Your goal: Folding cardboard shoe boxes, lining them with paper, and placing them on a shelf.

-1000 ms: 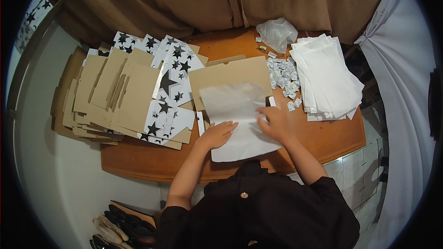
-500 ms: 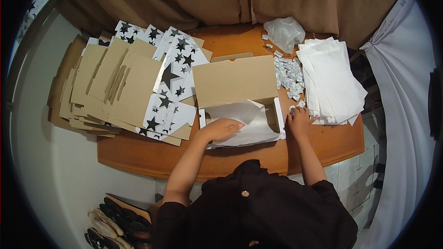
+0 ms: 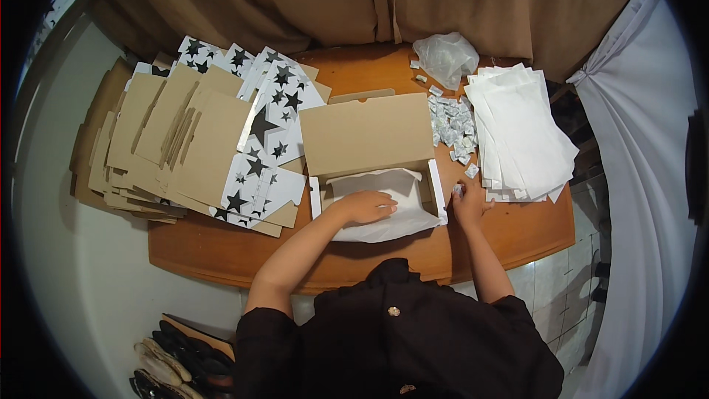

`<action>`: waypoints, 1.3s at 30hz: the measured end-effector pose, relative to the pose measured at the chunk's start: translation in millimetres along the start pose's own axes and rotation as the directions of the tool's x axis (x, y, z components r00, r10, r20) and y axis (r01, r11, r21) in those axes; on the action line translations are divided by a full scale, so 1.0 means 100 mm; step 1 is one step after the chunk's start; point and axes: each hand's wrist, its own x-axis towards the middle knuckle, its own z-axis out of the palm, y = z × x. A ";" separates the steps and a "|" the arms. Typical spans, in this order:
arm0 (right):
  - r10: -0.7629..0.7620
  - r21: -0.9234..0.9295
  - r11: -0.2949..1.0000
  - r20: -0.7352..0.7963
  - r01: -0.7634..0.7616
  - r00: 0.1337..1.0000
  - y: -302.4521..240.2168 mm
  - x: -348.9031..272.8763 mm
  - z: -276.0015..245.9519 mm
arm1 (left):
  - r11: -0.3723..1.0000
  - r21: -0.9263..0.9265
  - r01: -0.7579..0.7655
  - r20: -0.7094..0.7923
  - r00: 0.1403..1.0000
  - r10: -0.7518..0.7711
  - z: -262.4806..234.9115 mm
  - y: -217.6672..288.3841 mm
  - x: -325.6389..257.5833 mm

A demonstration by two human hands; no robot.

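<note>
An open cardboard box (image 3: 367, 133) stands in front of me, its brown lid raised at the back. White tissue paper (image 3: 395, 229) lines the inside and hangs over the front edge. My left hand (image 3: 368, 207) lies flat on the paper inside the box, fingers stretched out. To the right of the box, my right hand (image 3: 470, 207) pinches a small white sachet (image 3: 457, 190) between thumb and fingers. Just beyond that hand lies a loose pile of similar sachets (image 3: 452, 122), with a single sachet (image 3: 472, 171) nearest to it.
Flattened brown cardboard boxes (image 3: 214, 140), some printed with black stars, are stacked on the left of the wooden table (image 3: 354, 262). White paper sheets (image 3: 521, 133) lie stacked at the right. A clear plastic bag (image 3: 447, 59) sits at the back. Shoes (image 3: 181, 358) are on the floor, lower left.
My right hand has picked up a sachet and drawn slightly back toward the box. My left hand has flattened on the paper, which now drapes lower over the front edge.
</note>
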 end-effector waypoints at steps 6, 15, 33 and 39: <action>-0.004 -0.017 1.000 0.048 0.004 0.999 0.10 0.00 0.07 | 0.929 -0.367 -0.044 0.213 0.968 0.130 -0.32 0.19 -0.61; -0.031 0.136 0.990 0.049 0.024 0.998 -0.14 -0.07 -0.15 | 0.903 -0.425 0.061 0.295 0.952 0.075 -0.27 0.01 -0.35; -0.121 0.597 0.781 -0.142 0.183 0.982 -0.63 -0.24 -0.50 | 0.692 0.670 0.268 -0.682 0.592 0.430 0.01 0.20 -0.30; -0.278 0.537 0.794 -0.097 0.285 0.956 -0.76 -0.36 -0.48 | 0.753 0.585 0.302 -0.763 0.518 0.386 0.02 0.10 -0.23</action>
